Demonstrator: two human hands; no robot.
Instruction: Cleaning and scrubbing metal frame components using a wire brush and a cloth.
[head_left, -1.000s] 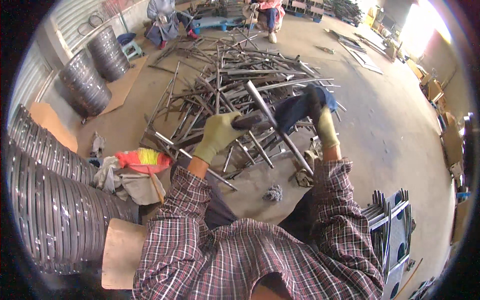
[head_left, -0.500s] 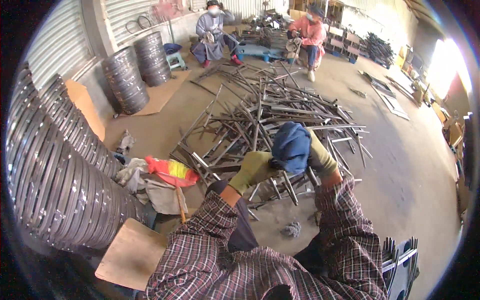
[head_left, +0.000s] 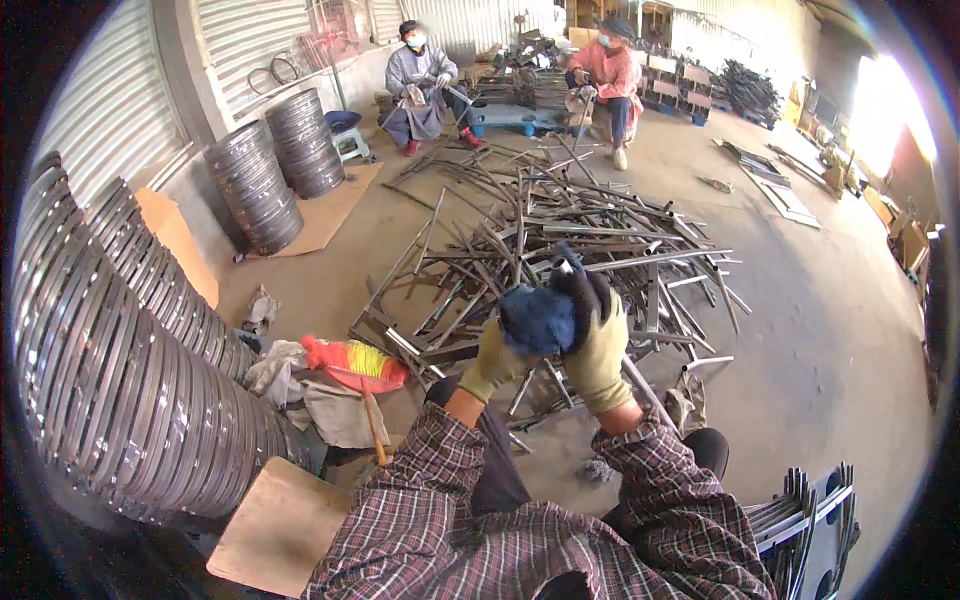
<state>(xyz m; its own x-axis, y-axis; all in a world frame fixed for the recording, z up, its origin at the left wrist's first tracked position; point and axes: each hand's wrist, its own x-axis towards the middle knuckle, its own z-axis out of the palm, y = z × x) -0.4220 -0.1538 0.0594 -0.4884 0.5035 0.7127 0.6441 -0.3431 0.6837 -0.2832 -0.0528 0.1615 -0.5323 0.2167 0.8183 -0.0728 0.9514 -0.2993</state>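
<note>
Both my hands wear yellow-green work gloves with dark fingers and are raised in front of the pile of metal tubes [head_left: 600, 235]. My left hand [head_left: 492, 360] is closed on a bunched blue cloth [head_left: 535, 320]. Against it, my right hand [head_left: 598, 350] has its fingers wrapped round a metal tube [head_left: 648, 392]. One end of this tube seems to stick out above the right fingers, and its lower part slants down past my right wrist. The cloth and gloves hide the tube's middle. A grey tuft of scrubbing material [head_left: 596, 470] lies on the floor below.
Stacked dark metal hoops [head_left: 150, 370] stand at left, beside a wooden board [head_left: 275, 530]. A red-and-yellow bag [head_left: 355, 365] and a wooden handle [head_left: 374, 425] lie nearby. Thin bars rest on a blue rack [head_left: 825, 530] at lower right. Two people [head_left: 420, 90] sit beyond the pile.
My hands have come closer together and shifted left, carrying the blue cloth left and down. My right glove's dark fingers now show. The person at far left has lowered a raised hand.
</note>
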